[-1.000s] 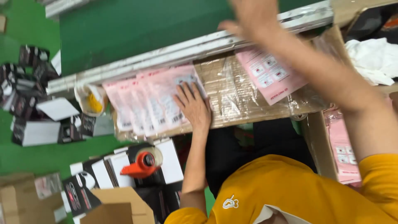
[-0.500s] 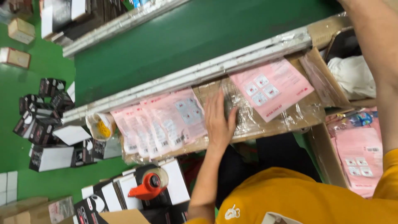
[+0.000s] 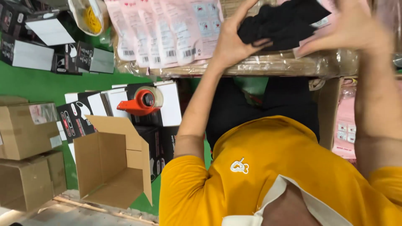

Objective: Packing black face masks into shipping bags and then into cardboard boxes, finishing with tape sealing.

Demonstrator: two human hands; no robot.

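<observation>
Both hands are up at the cardboard-covered work surface (image 3: 284, 65), which is wrapped in clear film. My left hand (image 3: 232, 42) grips the left end of a black piece of fabric (image 3: 284, 25). On the fabric's right side is my right hand (image 3: 356, 27), fingers spread and blurred, touching it. The fabric sits over a pink packet (image 3: 331, 21). A row of pink flat packets (image 3: 167, 33) with barcodes lies just left of my left hand. My yellow shirt fills the bottom of the view.
An orange tape dispenser (image 3: 142, 100) rests on black and white cartons (image 3: 167, 109). Lower left are an open cardboard box (image 3: 113, 167) and closed brown boxes (image 3: 25, 129). A bag of yellow bands (image 3: 90, 16) is top left. More pink packets (image 3: 345, 125) sit in a box at right.
My left hand lay flat on the pink packets while my right arm reached far off. Now both hands are together on a black fabric piece, and the view has tilted down toward my body.
</observation>
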